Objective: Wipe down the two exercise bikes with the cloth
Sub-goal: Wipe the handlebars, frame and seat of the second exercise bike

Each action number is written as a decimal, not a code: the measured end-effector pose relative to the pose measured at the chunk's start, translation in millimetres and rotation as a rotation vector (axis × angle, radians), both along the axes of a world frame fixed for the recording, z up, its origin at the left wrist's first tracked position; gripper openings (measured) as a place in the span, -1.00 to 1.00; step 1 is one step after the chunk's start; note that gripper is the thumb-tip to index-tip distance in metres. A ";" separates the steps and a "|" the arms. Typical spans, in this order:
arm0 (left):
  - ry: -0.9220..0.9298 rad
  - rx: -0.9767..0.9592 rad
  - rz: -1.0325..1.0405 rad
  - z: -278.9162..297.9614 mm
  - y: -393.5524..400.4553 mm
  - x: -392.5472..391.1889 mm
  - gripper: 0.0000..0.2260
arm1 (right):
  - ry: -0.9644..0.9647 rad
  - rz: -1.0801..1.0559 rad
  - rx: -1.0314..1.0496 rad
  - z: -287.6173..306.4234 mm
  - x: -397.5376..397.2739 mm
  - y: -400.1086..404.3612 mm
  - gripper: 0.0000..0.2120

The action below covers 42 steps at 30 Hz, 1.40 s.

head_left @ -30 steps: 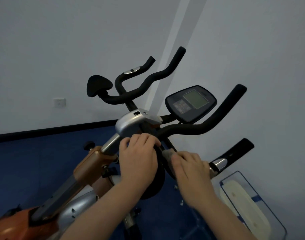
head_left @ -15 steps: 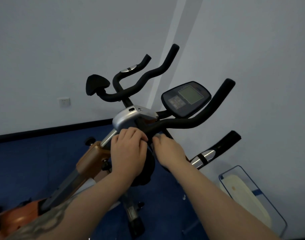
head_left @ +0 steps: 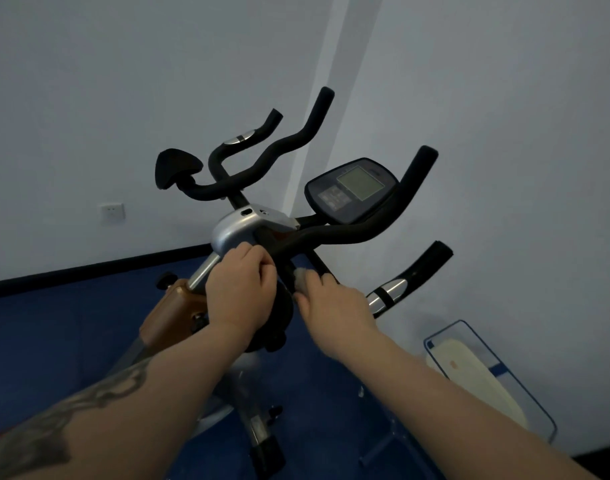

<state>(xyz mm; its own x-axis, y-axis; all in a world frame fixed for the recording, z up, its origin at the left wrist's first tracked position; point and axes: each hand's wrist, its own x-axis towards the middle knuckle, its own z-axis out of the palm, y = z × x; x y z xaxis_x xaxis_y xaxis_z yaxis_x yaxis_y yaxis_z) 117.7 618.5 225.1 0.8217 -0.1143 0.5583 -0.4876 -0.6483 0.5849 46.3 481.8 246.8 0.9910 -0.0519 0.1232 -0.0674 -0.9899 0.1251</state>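
An exercise bike [head_left: 241,226] with black foam handlebars [head_left: 359,230], a silver clamp housing and an orange frame stands in front of me. Its dark console [head_left: 352,190] with a grey screen faces up to the right. My left hand [head_left: 239,289] grips the black bar just below the silver housing. My right hand [head_left: 331,304] holds a small pale cloth [head_left: 300,277] against the black stem beside it; most of the cloth is hidden under the fingers.
White walls meet in a corner behind the bike, with a wall socket [head_left: 112,212] at left. The floor is blue. A clear bin with a blue rim [head_left: 483,372] holding something white stands at lower right against the wall.
My right hand with the cloth has slid up the stem toward the clamp, then slightly back down. The left hand keeps its grip. The view has shifted a little.
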 end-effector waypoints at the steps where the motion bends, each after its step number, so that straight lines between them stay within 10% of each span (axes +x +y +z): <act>1: 0.010 0.008 0.008 0.7 -0.2 -0.3 -0.88 | 0.008 0.014 -0.015 1.3 -1.7 -4.5 -0.62; 28: 0.023 0.019 0.010 3.2 0.6 -0.7 -0.88 | 0.238 -0.124 0.136 19.2 41.1 11.0 -0.52; 33: 0.008 0.035 -0.012 3.2 0.8 -1.9 -0.87 | 0.105 -0.005 -0.119 1.5 6.0 -1.0 -0.52; 39: 0.010 0.047 -0.008 4.6 1.2 -3.9 -0.88 | 0.261 -0.135 0.393 19.4 56.8 6.7 -0.51; 42: -0.014 0.041 -0.018 5.2 1.7 -4.3 -0.85 | 0.217 -0.062 0.331 11.5 30.8 -4.3 -0.56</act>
